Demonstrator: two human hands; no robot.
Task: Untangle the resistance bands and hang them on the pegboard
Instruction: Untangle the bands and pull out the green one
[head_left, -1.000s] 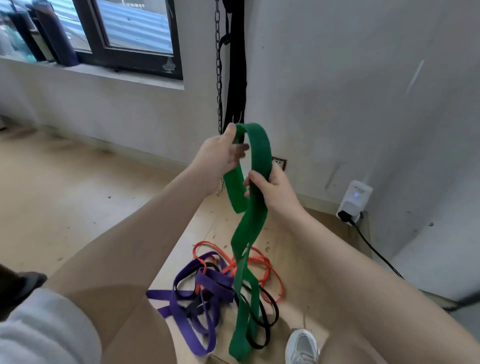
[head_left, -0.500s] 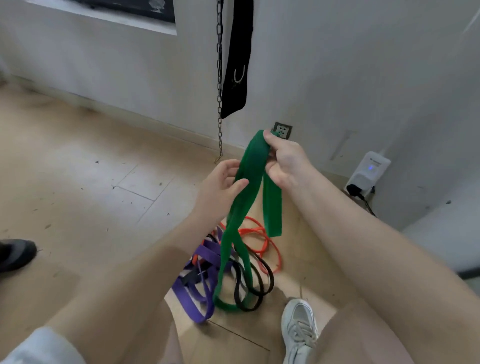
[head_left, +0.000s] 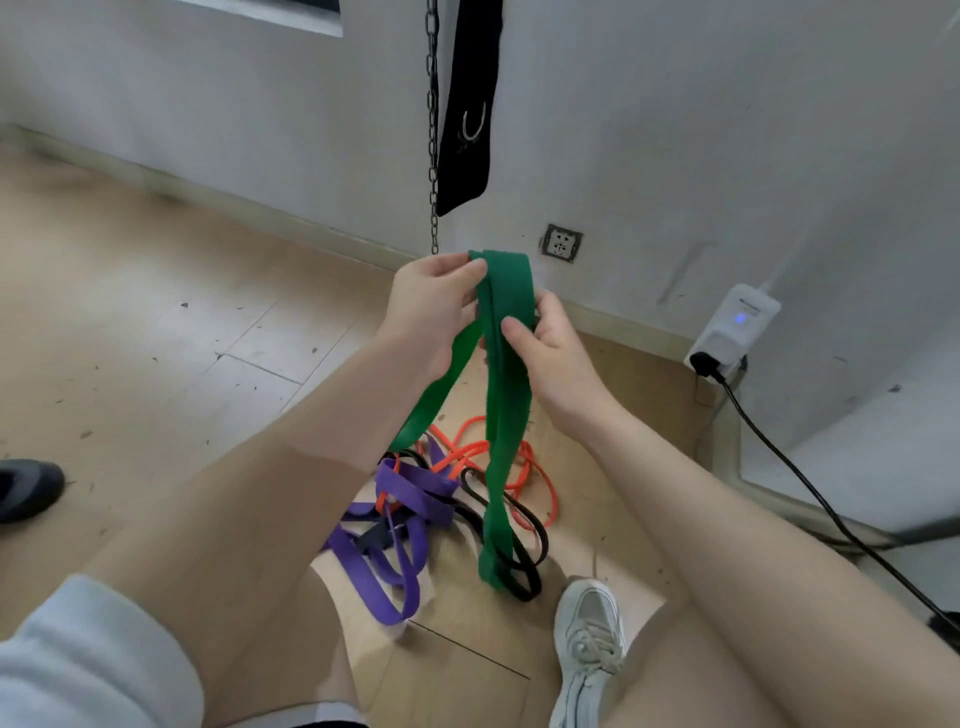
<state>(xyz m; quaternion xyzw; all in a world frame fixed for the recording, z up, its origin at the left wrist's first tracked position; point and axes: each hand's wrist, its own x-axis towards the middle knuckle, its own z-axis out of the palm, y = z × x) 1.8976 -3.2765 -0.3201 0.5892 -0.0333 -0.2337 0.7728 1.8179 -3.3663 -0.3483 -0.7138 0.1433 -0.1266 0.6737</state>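
Observation:
A wide green band (head_left: 506, 374) hangs from both my hands in front of the wall. My left hand (head_left: 428, 312) pinches its top fold from the left. From the right, my right hand (head_left: 550, 345) grips the same strand with the thumb on its front. The band's lower loop reaches the floor, where it meets a thin black band (head_left: 524, 558). A purple band (head_left: 395, 556) and a thin orange band (head_left: 519, 462) lie tangled beside it on the wooden floor. No pegboard is in view.
A metal chain (head_left: 432, 130) and a black strap (head_left: 467, 114) hang down the wall behind my hands. A wall socket (head_left: 561, 243) and a white plug-in device (head_left: 735, 330) with a black cable sit at the right. My white shoe (head_left: 589, 634) stands below the bands; a dark shoe (head_left: 26, 488) is at the left edge.
Both hands have come together at the top of the green band; my left hand rose from lower on the strand to the fold. The view tilted further down toward the floor.

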